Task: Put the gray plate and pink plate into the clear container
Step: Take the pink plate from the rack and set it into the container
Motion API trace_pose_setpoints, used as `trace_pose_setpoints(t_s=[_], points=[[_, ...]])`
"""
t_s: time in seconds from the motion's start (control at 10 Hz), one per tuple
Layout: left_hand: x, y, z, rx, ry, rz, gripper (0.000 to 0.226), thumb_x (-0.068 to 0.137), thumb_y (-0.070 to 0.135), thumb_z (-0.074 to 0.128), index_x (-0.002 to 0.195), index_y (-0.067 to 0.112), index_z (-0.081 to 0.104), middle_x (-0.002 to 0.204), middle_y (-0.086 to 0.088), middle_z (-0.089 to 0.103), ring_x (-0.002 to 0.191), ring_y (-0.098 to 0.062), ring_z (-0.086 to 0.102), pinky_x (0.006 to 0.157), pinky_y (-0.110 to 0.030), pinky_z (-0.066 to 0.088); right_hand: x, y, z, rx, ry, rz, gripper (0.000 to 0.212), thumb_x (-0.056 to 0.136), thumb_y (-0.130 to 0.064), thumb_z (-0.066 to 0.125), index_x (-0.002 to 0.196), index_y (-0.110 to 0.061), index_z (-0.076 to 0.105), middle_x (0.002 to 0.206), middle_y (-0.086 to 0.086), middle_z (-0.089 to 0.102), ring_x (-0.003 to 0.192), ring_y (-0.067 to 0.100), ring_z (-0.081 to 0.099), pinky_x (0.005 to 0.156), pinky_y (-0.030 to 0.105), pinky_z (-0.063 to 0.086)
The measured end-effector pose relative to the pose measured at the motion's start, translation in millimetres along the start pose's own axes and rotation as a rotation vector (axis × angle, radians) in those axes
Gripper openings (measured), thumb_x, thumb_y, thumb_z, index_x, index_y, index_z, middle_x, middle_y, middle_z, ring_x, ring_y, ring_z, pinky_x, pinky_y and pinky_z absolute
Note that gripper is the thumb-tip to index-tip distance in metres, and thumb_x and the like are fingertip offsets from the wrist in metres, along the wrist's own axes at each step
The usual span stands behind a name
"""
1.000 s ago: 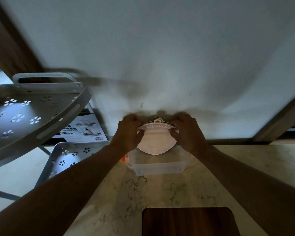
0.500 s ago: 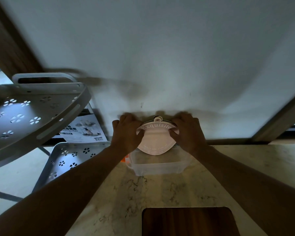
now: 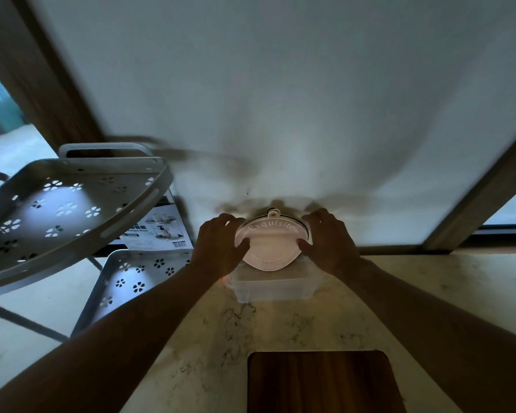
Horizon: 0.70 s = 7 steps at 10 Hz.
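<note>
Pink plate [image 3: 268, 247], lettered "Exquisite", stands tilted on edge above the clear container [image 3: 273, 286], its lower rim at the container's opening. A dark rim shows behind it; whether this is the gray plate cannot be told. Left hand [image 3: 219, 248] and right hand [image 3: 329, 242] grip opposite edges of the plate. Container rests on the marble surface [image 3: 280, 326], beyond a wooden board [image 3: 322, 383]. Perforated gray rack [image 3: 69, 210] stands left.

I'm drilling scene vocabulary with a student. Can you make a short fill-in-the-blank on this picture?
1. Both hands, left hand and right hand, hold the round pink plate above the ____ plastic container.
2. The plate's rim reads "____".
3. The dark wooden board lies ____ to the camera than the container.

Missing words: clear; Exquisite; nearer
</note>
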State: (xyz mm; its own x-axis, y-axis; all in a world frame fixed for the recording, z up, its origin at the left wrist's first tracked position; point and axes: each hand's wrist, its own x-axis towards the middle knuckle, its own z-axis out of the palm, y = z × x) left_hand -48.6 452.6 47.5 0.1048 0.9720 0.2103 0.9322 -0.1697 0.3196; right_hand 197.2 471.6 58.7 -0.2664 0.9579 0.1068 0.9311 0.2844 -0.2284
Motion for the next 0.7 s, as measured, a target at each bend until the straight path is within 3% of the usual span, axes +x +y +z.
trace_pose_setpoints(t_s=[0.4, 0.6, 0.7], points=[[-56, 46, -78, 0.042, -0.051, -0.068, 0.065, 0.089, 0.052, 0.052, 0.143, 0.017, 0.037, 0.144, -0.012, 0.047, 0.128, -0.03, 0.048, 0.101, -0.044, 0.042, -73, -33, -70, 0.099, -0.122, 0.035, 0.077, 0.089, -0.053, 0.054, 0.145, -0.006, 0.028, 0.149, 0.016, 0.04, 0.136, 0.032, 0.037, 0.112, 0.045, 0.029], [-102, 78, -115, 0.073, 0.017, -0.042, 0.06, 0.084, 0.056, 0.053, 0.132, 0.02, 0.045, 0.127, -0.012, 0.06, 0.112, -0.03, 0.06, 0.087, -0.043, 0.05, -113, -49, -106, 0.141, -0.114, 0.002, 0.077, 0.088, -0.059, 0.051, 0.143, -0.009, 0.03, 0.146, 0.013, 0.044, 0.133, 0.03, 0.04, 0.109, 0.046, 0.032], [-117, 86, -123, 0.095, 0.038, -0.056, 0.062, 0.083, 0.058, 0.052, 0.132, 0.021, 0.044, 0.128, -0.012, 0.06, 0.112, -0.031, 0.06, 0.087, -0.043, 0.05, -128, -52, -117, 0.136, -0.101, -0.016, 0.081, 0.088, -0.061, 0.049, 0.146, -0.009, 0.027, 0.15, 0.012, 0.039, 0.137, 0.029, 0.035, 0.112, 0.047, 0.027]])
